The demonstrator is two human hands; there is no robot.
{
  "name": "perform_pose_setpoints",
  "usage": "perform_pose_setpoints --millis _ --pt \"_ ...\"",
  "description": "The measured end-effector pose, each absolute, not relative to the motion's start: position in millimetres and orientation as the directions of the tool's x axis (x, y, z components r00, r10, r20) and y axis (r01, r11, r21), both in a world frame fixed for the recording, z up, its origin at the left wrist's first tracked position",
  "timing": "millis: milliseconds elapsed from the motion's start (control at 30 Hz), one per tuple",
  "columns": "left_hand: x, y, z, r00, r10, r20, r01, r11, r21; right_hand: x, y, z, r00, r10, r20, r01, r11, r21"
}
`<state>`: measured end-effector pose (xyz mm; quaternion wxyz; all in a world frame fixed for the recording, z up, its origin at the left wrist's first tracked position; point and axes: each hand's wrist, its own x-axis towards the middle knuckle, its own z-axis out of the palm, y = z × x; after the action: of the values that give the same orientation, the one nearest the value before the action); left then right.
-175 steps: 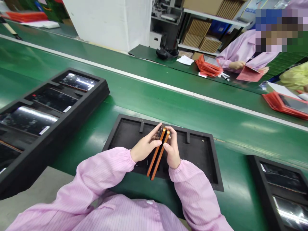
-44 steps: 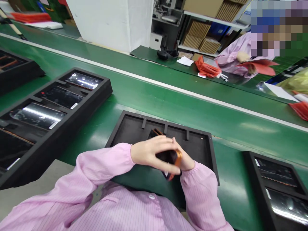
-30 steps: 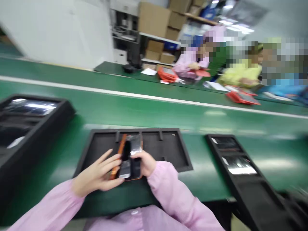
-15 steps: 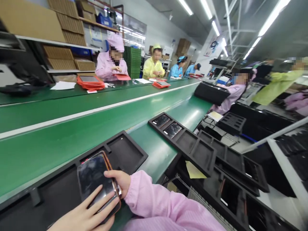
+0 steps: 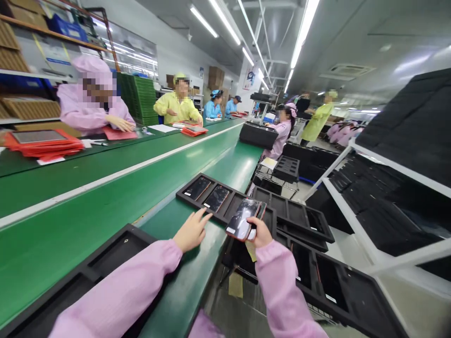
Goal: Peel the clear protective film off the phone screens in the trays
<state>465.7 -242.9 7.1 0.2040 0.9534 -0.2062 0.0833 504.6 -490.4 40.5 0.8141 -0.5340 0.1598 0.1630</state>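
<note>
My right hand is closed round a dark-screened device with an orange edge, held over the near end of a black foam tray. Two more glossy devices lie in that tray's far slots. My left hand hovers open just left of the tray, fingers stretched toward its near corner, holding nothing. Another black foam tray lies on the green belt under my left forearm.
The green conveyor runs away to the upper right. Several co-workers sit along its far side with red-cased stacks. Stacked black trays fill a cart at lower right; a white rack with black foam stands right.
My head has turned right along the line. The right hand carried the device away from the near tray over to the tray on the right; the left hand let go and reached out open.
</note>
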Motion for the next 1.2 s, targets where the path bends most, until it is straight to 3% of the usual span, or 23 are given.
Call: perform_pose_setpoints --millis 67,167,333,533,733,967,1200 --pt "508.5 -255.5 -5.9 0.916 -0.322 0.24 -0.393 -0.837 0.38 540.4 -501.9 47.1 0.894 -0.056 -0.444 -0.399 0.349 -0.848" --pt "549.2 -263.8 -22.2 0.925 -0.303 0.228 -0.374 -0.83 0.415 580.7 -498.0 48.4 0.867 -0.134 -0.48 -0.428 0.29 -0.856" --pt "567.2 -245.2 -44.1 0.933 -0.267 0.239 -0.35 -0.822 0.45 610.6 -461.0 31.6 0.801 -0.044 -0.598 -0.576 0.217 -0.788" --pt "569.3 -215.5 -58.3 0.959 -0.156 0.235 -0.255 -0.834 0.49 631.7 -434.3 30.6 0.781 0.085 -0.619 -0.625 0.123 -0.771" --pt "566.7 -214.5 -57.3 0.962 -0.119 0.246 -0.232 -0.831 0.505 645.6 -484.5 56.7 0.804 -0.017 -0.594 -0.594 -0.016 -0.804" --pt "563.4 -213.9 -52.6 0.959 -0.088 0.268 -0.218 -0.834 0.507 608.4 -545.7 30.3 0.88 -0.241 -0.41 -0.461 -0.219 -0.86" --pt "561.6 -211.4 -51.3 0.968 -0.066 0.241 -0.181 -0.85 0.495 598.6 -511.5 -9.8 0.943 -0.318 -0.094 -0.236 -0.445 -0.864"
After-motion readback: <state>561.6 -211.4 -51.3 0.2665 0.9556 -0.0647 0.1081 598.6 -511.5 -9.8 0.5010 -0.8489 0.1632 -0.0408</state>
